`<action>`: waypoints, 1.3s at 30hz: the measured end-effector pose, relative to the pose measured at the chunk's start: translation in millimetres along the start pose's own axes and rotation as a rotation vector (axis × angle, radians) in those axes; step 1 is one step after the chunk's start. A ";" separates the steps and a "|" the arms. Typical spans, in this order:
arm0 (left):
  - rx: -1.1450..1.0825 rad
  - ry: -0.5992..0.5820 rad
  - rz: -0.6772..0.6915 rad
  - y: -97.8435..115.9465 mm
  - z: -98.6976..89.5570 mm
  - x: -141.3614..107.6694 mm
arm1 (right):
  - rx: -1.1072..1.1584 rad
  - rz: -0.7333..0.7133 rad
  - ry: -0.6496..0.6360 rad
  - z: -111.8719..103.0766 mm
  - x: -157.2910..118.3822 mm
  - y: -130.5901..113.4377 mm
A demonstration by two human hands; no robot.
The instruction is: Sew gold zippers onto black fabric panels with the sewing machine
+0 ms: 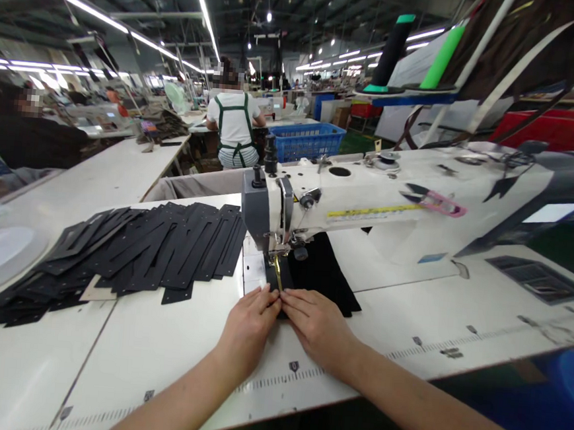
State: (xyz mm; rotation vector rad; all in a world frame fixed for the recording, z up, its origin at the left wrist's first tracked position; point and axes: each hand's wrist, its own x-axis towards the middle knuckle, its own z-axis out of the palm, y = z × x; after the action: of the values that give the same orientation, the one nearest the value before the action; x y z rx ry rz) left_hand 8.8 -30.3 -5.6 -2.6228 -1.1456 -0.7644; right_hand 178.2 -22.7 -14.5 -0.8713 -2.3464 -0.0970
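Fingers [302, 302] atop black piece [286, 278]

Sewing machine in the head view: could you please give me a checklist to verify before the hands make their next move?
1. Left hand on the work: ok, its fingertips rest by the near end of the gold strip.
2. Right hand on the work: ok, its fingertips meet the left ones there.
3. Fingertips apart from the head of the sewing machine: ok, they are on the near side of it.
4. Needle up or down: cannot tell, too small.
5. Pile of black pieces away from the hands: ok, it lies to the left.
6. Pink-handled snips off the work: ok, they lie on the machine's arm.
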 end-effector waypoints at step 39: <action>-0.064 -0.004 -0.072 -42.4 11.2 19.7 | -0.258 -0.038 0.056 17.7 31.7 27.3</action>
State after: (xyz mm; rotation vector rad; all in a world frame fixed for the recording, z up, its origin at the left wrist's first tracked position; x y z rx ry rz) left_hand -6.4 15.2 -6.6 -2.6484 -1.2422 -0.8226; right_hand 166.9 21.3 -14.1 -0.9326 -2.3310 -0.4423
